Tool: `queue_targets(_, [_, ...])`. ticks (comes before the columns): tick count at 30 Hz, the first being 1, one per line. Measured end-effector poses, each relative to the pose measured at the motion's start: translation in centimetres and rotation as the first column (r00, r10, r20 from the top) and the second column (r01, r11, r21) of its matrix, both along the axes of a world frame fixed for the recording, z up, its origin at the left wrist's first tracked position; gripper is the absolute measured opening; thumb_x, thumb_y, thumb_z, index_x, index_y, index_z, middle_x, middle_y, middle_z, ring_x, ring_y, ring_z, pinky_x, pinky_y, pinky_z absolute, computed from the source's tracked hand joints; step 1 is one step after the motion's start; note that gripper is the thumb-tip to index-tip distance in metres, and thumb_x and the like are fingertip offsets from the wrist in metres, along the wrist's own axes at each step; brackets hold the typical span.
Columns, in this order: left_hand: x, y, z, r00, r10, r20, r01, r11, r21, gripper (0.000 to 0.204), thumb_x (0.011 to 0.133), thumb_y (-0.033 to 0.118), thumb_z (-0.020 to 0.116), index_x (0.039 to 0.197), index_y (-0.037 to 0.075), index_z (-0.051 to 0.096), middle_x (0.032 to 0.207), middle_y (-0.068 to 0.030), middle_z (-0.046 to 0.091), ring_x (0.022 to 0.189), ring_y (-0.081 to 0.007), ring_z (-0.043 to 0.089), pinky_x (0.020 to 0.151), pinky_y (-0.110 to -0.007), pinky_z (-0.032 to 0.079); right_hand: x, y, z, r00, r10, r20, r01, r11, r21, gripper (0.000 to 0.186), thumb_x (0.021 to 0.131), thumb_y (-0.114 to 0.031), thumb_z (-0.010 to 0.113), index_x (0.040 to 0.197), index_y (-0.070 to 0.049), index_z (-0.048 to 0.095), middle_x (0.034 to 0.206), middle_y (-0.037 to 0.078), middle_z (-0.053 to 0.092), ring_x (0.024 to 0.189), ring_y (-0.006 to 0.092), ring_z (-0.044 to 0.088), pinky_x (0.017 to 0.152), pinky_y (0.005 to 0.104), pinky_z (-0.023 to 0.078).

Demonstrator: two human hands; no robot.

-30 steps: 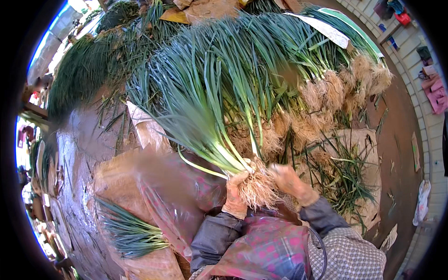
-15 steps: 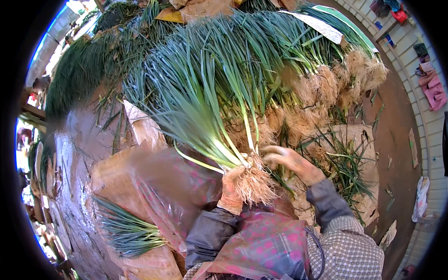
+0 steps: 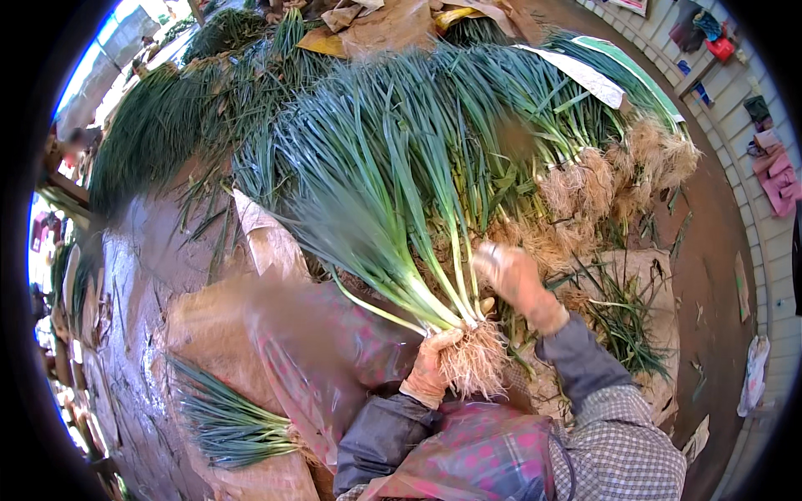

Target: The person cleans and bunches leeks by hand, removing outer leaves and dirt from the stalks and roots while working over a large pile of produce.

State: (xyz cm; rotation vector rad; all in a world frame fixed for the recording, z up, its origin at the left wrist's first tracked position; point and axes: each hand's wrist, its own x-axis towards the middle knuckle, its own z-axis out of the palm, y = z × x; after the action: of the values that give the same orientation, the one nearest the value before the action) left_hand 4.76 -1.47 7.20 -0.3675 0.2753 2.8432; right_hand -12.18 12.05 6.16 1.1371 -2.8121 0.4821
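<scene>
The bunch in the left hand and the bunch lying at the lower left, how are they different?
The left hand grips the held bunch near its roots; the lying bunch rests on a brown sheet. The held bunch's leaves fan toward the top of the picture, while the lying bunch's point left. The held bunch shows a big shaggy root tuft; the lying bunch shows little root. Both have long green leaves and paler stems.

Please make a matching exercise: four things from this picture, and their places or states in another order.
1. left hand
2. right hand
3. small green bunch
4. white plastic bag

A. picture's far right
B. on a brown sheet, lower left
C. closed around the base of rooted plants
D. just right of those plants

Pairs: 1-C; 2-D; 3-B; 4-A
</scene>
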Motion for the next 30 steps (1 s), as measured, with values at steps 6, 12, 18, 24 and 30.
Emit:
queue_targets(6, [0.0, -0.1, 3.3, 0.944, 0.292, -0.155, -0.271, 0.952, 0.144, 0.076, 0.063, 0.026, 0.067, 0.131, 0.000, 0.042, 0.093, -0.0068, 0.052, 0.088, -0.0194, 0.052, 0.086, -0.032, 0.047, -5.3, -2.1, -5.6, 0.737, -0.381, 0.558, 0.268, 0.923, 0.275, 0.046, 0.087, -0.050, 0.062, 0.076, -0.005, 0.059, 0.060, 0.005, 0.051, 0.053, 0.0181, 0.051, 0.050, 0.0255, 0.045])
queue_targets(12, [-0.8, -0.7, 3.2, 0.952, 0.295, -0.082, -0.292, 0.955, 0.052, 0.049, 0.067, 0.019, 0.067, 0.111, 0.005, 0.048, 0.094, -0.0081, 0.052, 0.090, -0.0213, 0.053, 0.083, -0.035, 0.048, -3.0, -1.9, -8.9, 0.270, 0.031, 0.962, 0.830, 0.498, -0.249, 0.031, 0.092, -0.034, 0.059, 0.104, -0.006, 0.062, 0.090, 0.004, 0.061, 0.080, 0.0126, 0.057, 0.060, 0.0310, 0.049])
queue_targets(18, [-0.4, -1.0, 1.7, 0.902, 0.416, -0.116, -0.395, 0.903, 0.168, 0.057, 0.068, 0.021, 0.067, 0.118, 0.005, 0.046, 0.108, -0.0111, 0.053, 0.100, -0.0215, 0.053, 0.095, -0.035, 0.044, -4.7, 4.4, 14.3, 0.746, -0.061, 0.663, 0.588, 0.528, -0.613, 0.035, 0.092, -0.022, 0.060, 0.118, 0.001, 0.055, 0.091, 0.012, 0.066, 0.082, 0.0124, 0.066, 0.066, 0.0201, 0.057])
queue_targets(24, [-1.0, 0.5, 2.0, 0.985, 0.102, -0.141, -0.112, 0.991, -0.066, 0.075, 0.075, 0.026, 0.067, 0.140, 0.008, 0.034, 0.133, -0.0206, 0.047, 0.109, -0.0252, 0.055, 0.096, -0.040, 0.046, -3.8, 9.4, 3.1, 0.672, -0.171, 0.720, 0.359, 0.926, -0.115, 0.026, 0.093, -0.017, 0.058, 0.117, -0.006, 0.059, 0.095, 0.006, 0.065, 0.084, 0.0105, 0.062, 0.076, 0.0236, 0.053])
queue_targets(30, [-0.4, 0.5, 0.7, 0.999, 0.021, -0.033, -0.023, 0.998, -0.061, 0.066, 0.074, 0.015, 0.066, 0.134, 0.004, 0.042, 0.118, -0.0180, 0.055, 0.106, -0.0250, 0.056, 0.095, -0.042, 0.047, -0.7, 11.7, -0.5, 0.646, -0.276, 0.712, 0.329, 0.942, 0.067, 0.025, 0.093, -0.028, 0.057, 0.107, -0.008, 0.064, 0.089, 0.003, 0.067, 0.079, 0.0169, 0.062, 0.070, 0.0317, 0.050])
